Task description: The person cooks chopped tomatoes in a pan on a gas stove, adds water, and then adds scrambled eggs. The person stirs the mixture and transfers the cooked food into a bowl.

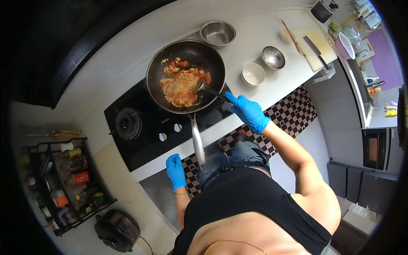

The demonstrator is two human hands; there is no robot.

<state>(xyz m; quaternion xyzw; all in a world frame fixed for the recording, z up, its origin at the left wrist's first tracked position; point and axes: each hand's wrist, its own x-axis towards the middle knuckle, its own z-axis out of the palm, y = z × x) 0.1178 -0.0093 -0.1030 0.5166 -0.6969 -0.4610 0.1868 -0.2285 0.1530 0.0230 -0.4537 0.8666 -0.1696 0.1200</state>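
Note:
In a blue glove, my right hand (pixel 250 113) grips the dark handle of a spatula (pixel 214 91). The spatula's metal head rests in scrambled egg and tomato (pixel 181 86) inside a dark wok (pixel 156 73). This wok sits over the right side of a black glass gas hob (pixel 149 127), its steel handle (pixel 198 143) pointing toward my body. My left hand (pixel 175 172), also gloved in blue, is curled at the front edge of the counter, left of the wok handle and apart from it. Nothing shows in its fingers.
A steel basin (pixel 218 33) stands behind the wok. To the right are a white bowl (pixel 253 75), a small steel bowl (pixel 273 58) and a kitchen knife (pixel 315 51) on a cutting board (pixel 315 35). A bottle rack (pixel 68 185) and a black electric cooker (pixel 117 230) stand left.

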